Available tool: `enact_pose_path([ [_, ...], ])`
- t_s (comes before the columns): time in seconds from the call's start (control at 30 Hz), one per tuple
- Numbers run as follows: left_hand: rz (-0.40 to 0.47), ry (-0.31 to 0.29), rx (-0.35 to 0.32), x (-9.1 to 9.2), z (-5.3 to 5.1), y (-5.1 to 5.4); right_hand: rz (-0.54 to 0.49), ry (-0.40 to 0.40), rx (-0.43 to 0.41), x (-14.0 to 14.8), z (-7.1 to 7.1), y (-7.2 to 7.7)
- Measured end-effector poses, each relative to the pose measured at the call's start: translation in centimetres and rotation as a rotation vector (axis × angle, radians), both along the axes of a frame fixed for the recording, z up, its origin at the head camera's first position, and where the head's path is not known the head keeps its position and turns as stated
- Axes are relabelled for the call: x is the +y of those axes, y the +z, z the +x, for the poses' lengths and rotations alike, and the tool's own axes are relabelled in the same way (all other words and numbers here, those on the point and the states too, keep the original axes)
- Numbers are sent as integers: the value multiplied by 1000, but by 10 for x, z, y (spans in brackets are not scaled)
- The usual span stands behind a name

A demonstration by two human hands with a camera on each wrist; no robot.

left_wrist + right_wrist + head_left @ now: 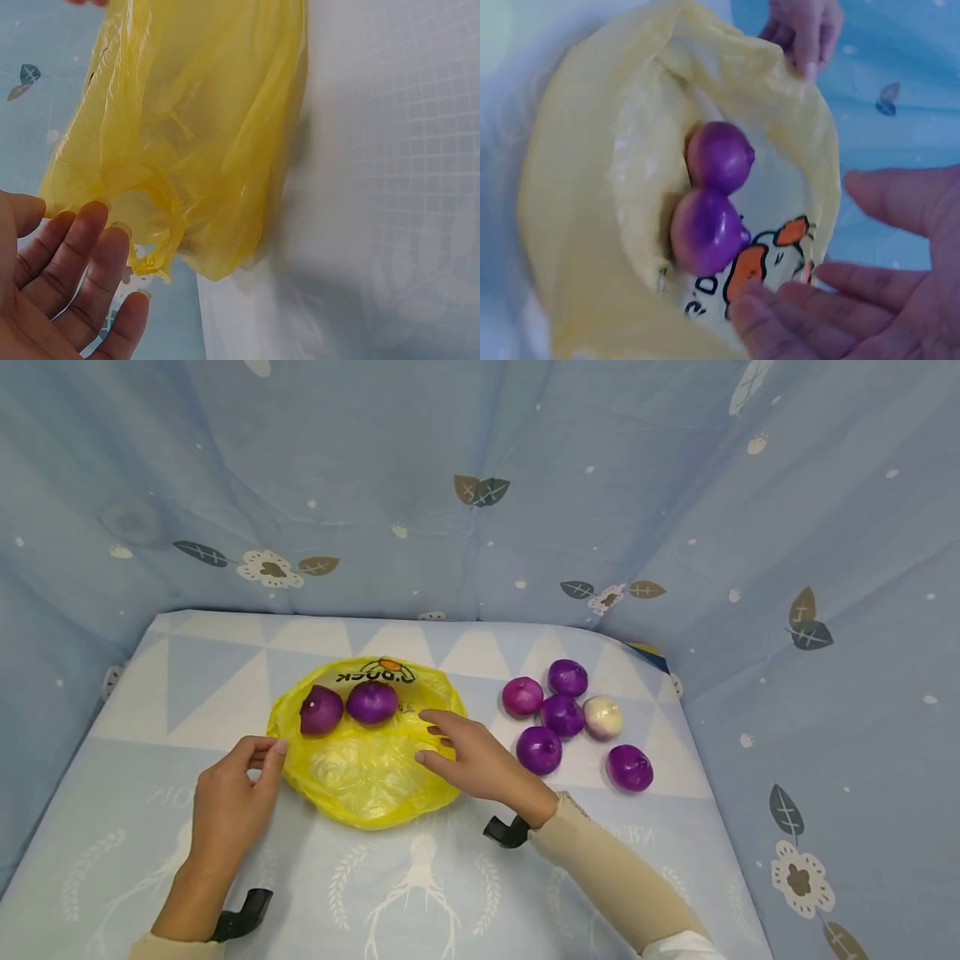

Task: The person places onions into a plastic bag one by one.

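Note:
A yellow plastic bag [365,781] lies spread open on the table, with a cartoon print on its inner far side. Two purple onions, one on the left [321,710] and one on the right [372,702], sit side by side inside it. My left hand [234,806] pinches the bag's left rim between thumb and fingers; the left wrist view shows the fingertips [94,214] at the film's edge. Over the bag's right side hovers my right hand [476,756], its fingers spread and holding nothing. In the right wrist view its palm [900,300] faces the onions.
Right of the bag, several purple onions [562,717] cluster around a paler, whitish one [603,718]. Another purple onion [630,768] lies apart, farther right. A patterned cloth covers the table [300,893]; blue curtains [390,460] hang behind and at the sides.

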State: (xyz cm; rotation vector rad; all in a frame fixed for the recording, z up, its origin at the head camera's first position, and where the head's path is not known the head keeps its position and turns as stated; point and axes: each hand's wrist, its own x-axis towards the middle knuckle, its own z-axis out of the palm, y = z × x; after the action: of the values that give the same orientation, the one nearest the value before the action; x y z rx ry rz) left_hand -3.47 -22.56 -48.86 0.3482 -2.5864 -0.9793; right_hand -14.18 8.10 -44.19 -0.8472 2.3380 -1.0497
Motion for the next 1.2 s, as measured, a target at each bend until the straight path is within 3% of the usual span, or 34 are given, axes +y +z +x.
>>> enact_pose_path([
  [0.1, -2, 6, -14, 0, 1, 1, -76, -32, 56, 17, 6, -4],
  [0.27, -5, 10, -30, 0, 3, 1, -160, -139, 234, 45, 15, -7],
  [0.37, -4, 9, -32, 0, 3, 0, -160, -203, 320, 61, 18, -8],
  [0.5, -12, 4, -26, -1, 3, 0, -113, -277, 370, 81, 19, -11],
  [0.8, -31, 2, 21, 0, 2, 0, -30, -418, 322, 118, 19, -17],
  [1.2, -11, 25, 41, -2, 1, -2, 56, -478, 238, 160, 14, -28],
])
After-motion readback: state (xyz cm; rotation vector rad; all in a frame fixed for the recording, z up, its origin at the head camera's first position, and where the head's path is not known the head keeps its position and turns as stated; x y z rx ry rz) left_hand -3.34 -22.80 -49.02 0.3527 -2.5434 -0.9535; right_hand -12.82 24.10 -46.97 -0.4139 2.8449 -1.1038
